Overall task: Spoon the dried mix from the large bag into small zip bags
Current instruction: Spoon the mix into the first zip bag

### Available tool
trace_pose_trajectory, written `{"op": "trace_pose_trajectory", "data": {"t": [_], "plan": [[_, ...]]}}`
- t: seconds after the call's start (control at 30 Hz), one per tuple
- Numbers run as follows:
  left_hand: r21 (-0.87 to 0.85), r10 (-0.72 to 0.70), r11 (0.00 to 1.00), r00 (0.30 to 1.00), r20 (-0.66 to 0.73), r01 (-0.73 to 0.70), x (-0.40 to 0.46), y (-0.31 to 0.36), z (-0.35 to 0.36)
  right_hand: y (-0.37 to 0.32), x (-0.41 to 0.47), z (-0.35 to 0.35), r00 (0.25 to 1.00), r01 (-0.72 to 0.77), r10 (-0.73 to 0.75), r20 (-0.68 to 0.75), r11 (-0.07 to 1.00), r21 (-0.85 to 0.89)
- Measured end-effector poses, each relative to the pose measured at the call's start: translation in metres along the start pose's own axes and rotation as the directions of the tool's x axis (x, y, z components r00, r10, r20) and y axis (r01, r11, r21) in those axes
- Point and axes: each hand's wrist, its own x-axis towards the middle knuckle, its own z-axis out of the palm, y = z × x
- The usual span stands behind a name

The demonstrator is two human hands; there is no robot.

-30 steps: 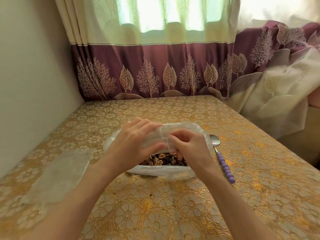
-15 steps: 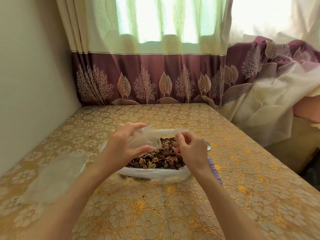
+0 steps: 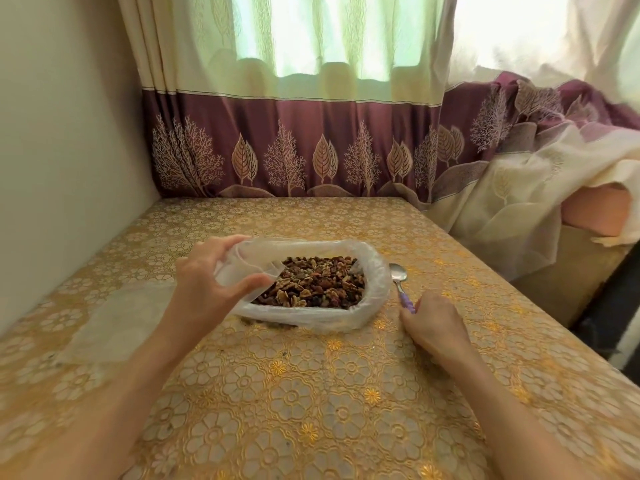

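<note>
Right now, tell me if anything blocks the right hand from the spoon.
Nothing visible does. The right hand is already at the purple handle end of the spoon, which lies on the table just right of the bag. The left hand holds the bag's rim open.

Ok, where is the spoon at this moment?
In the head view the spoon lies flat on the table, just right of the large bag, bowl pointing away. The right hand is at its purple handle end.

gold floral table [image 3: 346, 393] carries large bag [image 3: 374, 289], spoon [image 3: 399, 277], small zip bags [image 3: 114, 327].
</note>
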Motion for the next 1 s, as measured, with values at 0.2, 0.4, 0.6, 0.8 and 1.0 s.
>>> {"op": "trace_pose_trajectory", "data": {"t": [0.2,0.4,0.6,0.8,1.0], "plan": [[-0.089,0.001,0.996,0.998,-0.07,-0.007,-0.005,0.004,-0.006,0.003,0.0,0.001,0.956,0.093,0.0,-0.295,0.949,0.303],[-0.1,-0.02,0.995,0.996,-0.087,0.011,-0.006,-0.004,-0.002,-0.022,-0.006,-0.016,0.796,0.426,-0.078,-0.601,0.778,0.462],[-0.054,-0.002,0.999,0.994,-0.111,-0.004,-0.005,-0.009,-0.003,-0.051,-0.008,-0.014,0.935,0.349,-0.107,-0.339,0.464,0.814],[0.079,0.049,0.996,0.984,-0.169,-0.036,-0.007,-0.019,-0.001,-0.059,-0.007,0.004,0.961,0.267,-0.137,-0.241,0.22,0.938],[-0.008,0.004,1.0,0.976,-0.217,-0.006,-0.003,-0.015,-0.006,-0.064,0.0,0.015,0.946,0.322,-0.12,-0.301,0.235,0.917]]}}
